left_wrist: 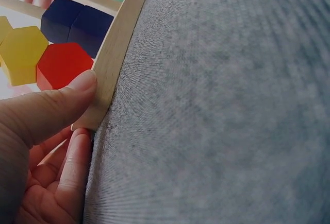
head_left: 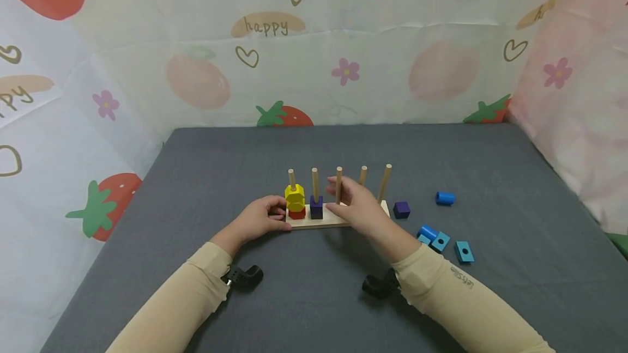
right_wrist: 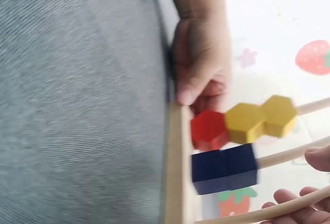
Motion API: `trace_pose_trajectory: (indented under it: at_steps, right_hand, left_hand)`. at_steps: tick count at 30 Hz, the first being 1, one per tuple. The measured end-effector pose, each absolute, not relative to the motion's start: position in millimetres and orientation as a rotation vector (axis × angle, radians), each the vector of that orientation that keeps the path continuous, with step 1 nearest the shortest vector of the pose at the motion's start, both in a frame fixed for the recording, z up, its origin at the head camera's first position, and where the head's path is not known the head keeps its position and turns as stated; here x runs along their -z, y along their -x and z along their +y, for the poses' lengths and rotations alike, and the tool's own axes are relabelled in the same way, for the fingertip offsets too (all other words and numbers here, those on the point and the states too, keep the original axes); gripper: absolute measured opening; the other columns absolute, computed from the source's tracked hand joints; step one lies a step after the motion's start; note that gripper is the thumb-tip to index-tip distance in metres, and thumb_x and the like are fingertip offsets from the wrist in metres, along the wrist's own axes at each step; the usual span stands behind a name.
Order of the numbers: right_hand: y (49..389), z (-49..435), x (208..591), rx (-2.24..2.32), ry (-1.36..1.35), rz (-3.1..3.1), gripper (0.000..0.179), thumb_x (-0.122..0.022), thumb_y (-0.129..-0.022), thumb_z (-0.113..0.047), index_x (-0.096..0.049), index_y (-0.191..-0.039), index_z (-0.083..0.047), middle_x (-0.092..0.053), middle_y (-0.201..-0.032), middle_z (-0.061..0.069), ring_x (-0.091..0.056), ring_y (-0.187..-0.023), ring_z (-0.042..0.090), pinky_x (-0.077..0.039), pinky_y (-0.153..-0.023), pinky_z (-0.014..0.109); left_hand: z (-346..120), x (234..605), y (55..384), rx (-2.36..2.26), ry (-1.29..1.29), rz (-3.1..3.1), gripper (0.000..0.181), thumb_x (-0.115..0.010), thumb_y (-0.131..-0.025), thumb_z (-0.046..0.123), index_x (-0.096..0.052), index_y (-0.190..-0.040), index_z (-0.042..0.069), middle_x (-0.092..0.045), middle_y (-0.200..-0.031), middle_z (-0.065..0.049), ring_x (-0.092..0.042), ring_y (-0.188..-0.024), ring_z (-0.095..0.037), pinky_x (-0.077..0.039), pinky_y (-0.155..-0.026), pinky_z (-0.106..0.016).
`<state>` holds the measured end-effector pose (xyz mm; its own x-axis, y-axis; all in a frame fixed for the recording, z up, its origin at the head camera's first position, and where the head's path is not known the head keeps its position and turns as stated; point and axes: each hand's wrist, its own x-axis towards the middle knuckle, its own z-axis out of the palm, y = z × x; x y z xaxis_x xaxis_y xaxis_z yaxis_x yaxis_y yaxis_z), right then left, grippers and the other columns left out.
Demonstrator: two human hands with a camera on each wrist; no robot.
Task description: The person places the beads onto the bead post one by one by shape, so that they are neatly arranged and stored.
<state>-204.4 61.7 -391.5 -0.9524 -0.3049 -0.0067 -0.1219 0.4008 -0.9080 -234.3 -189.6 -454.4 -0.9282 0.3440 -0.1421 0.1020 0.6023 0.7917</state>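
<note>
Board (head_left: 319, 223) lies on the tabletop (head_left: 235, 157), well apart from its far edge, its left end gripped by the left hand (head_left: 259, 215). Right hand (head_left: 362, 207) is at the middle peg (head_left: 339, 178), fingers parted, grasping no block. Stacking purple blocks seems the step in hand: two (right_wrist: 225, 168) sit on the second peg (head_left: 315, 181). Next move probably calls for pinching the loose cube (head_left: 402, 210), toward the tabletop's right edge.

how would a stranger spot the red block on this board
On the grey table sits a wooden board with five upright pegs. Go to the left-end peg, beside the person's left hand. The red block is lowest there, the only red one, under two yellow blocks and beside the next peg's dark blocks.
</note>
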Motion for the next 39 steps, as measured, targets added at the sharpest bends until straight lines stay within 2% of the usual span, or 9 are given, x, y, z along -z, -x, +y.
trace_pose_trajectory:
  at_steps: [7,11,16,22,28,29,33,37,39]
  right_hand:
    - [194,72,358,1.646,0.486,2.433,0.067,-0.063,-0.087,-0.01,-0.027,-0.143,-0.016,-0.038,-0.142,0.005,-0.034,-0.131,0.02,-0.032,-0.104,0.036]
    - [187,85,337,1.713,0.624,2.402,0.068,-0.062,-0.087,-0.01,-0.025,-0.144,-0.016,-0.037,-0.142,0.005,-0.034,-0.131,0.017,-0.029,-0.105,0.035]
    - [184,109,315,1.786,0.722,2.38,0.053,-0.058,-0.089,-0.01,-0.038,-0.138,-0.011,-0.044,-0.137,0.006,-0.041,-0.126,0.015,-0.034,-0.103,0.033]
    - [192,146,309,1.816,0.683,2.486,0.028,-0.058,-0.09,-0.012,-0.055,-0.116,-0.002,-0.058,-0.116,0.012,-0.057,-0.104,0.012,-0.047,-0.085,0.022]
    - [212,182,324,1.708,0.495,2.64,0.027,-0.056,-0.091,-0.02,-0.056,-0.111,-0.001,-0.062,-0.106,0.002,-0.058,-0.097,0.007,-0.045,-0.084,0.016]
    - [215,186,327,1.675,0.461,2.655,0.028,-0.056,-0.092,-0.021,-0.056,-0.112,-0.001,-0.062,-0.106,0.0,-0.057,-0.097,0.006,-0.045,-0.085,0.016]
    - [227,199,342,1.517,0.361,2.68,0.03,-0.055,-0.092,-0.023,-0.055,-0.114,-0.001,-0.06,-0.111,0.011,-0.056,-0.096,0.006,-0.045,-0.089,0.027]
    - [239,211,360,1.32,0.403,2.646,0.029,-0.055,-0.092,-0.021,-0.055,-0.114,-0.001,-0.058,-0.113,0.016,-0.056,-0.1,0.019,-0.044,-0.09,0.041]
    - [244,215,370,1.206,0.448,2.61,0.029,-0.058,-0.091,-0.018,-0.055,-0.114,-0.001,-0.058,-0.114,0.017,-0.055,-0.104,0.025,-0.044,-0.089,0.043]
  left_hand:
    - [-191,454,235,-1.246,-0.385,2.545,0.044,-0.08,-0.07,0.023,-0.059,-0.107,0.012,-0.057,-0.099,-0.003,-0.054,-0.092,-0.016,-0.049,-0.086,-0.029]
    - [-191,454,236,-1.246,-0.381,2.544,0.044,-0.08,-0.069,0.024,-0.059,-0.107,0.012,-0.057,-0.099,-0.003,-0.054,-0.092,-0.016,-0.049,-0.086,-0.029]
    - [-191,454,235,-1.247,-0.387,2.539,0.044,-0.08,-0.07,0.024,-0.059,-0.107,0.012,-0.057,-0.099,-0.003,-0.054,-0.092,-0.016,-0.049,-0.085,-0.028]
    - [-191,455,236,-1.251,-0.389,2.541,0.045,-0.08,-0.069,0.025,-0.059,-0.108,0.012,-0.057,-0.1,-0.003,-0.055,-0.093,-0.016,-0.049,-0.086,-0.029]
    - [-190,455,235,-1.249,-0.386,2.543,0.045,-0.08,-0.07,0.024,-0.059,-0.108,0.012,-0.058,-0.1,-0.002,-0.055,-0.093,-0.016,-0.049,-0.086,-0.029]
    - [-190,455,234,-1.248,-0.386,2.543,0.045,-0.08,-0.07,0.024,-0.059,-0.108,0.012,-0.058,-0.1,-0.002,-0.055,-0.093,-0.016,-0.049,-0.086,-0.029]
    - [-190,455,234,-1.248,-0.385,2.539,0.046,-0.08,-0.07,0.024,-0.059,-0.109,0.011,-0.058,-0.101,-0.003,-0.056,-0.093,-0.015,-0.049,-0.086,-0.03]
    - [-190,455,235,-1.245,-0.371,2.542,0.045,-0.08,-0.069,0.024,-0.059,-0.108,0.012,-0.058,-0.101,-0.002,-0.056,-0.093,-0.015,-0.049,-0.086,-0.029]
    - [-190,455,235,-1.243,-0.371,2.542,0.045,-0.08,-0.069,0.024,-0.059,-0.107,0.012,-0.058,-0.101,-0.002,-0.056,-0.093,-0.015,-0.049,-0.086,-0.029]
